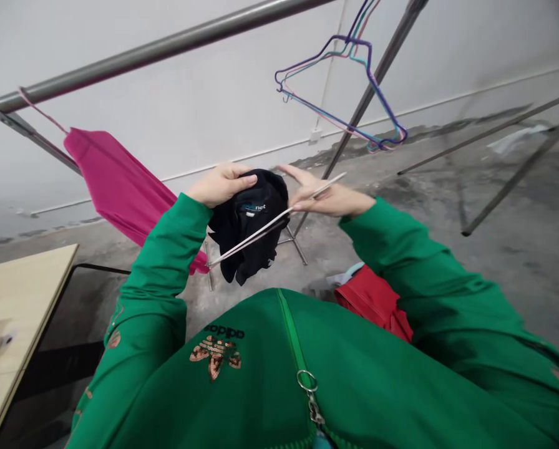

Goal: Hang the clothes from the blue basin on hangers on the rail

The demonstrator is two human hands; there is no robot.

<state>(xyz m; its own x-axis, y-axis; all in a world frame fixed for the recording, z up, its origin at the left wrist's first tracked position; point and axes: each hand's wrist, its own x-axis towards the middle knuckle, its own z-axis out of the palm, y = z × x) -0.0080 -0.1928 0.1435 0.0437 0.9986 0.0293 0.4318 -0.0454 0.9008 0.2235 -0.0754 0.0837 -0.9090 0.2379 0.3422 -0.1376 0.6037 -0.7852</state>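
Note:
A black garment (pixel 249 234), with small light lettering near its collar, hangs bunched in front of my chest. My left hand (pixel 226 184) is closed on its upper left edge, the thumb lying over the fabric. On the garment's right side is my right hand (pixel 319 193), one finger stretched along the fabric's edge. A thin pale clothes hanger (pixel 261 234), seen nearly edge-on, crosses in front of the garment and runs over my right hand, which grips it. Part of the hanger's outline is hard to make out.
A metal rail (pixel 167 53) spans the top. From it hangs a magenta garment (pixel 115 181) at left; several hangers (pixel 340 93) hang at right. Red cloth (pixel 373 302) lies below my right arm. A pale wooden table (pixel 22 299) stands at left.

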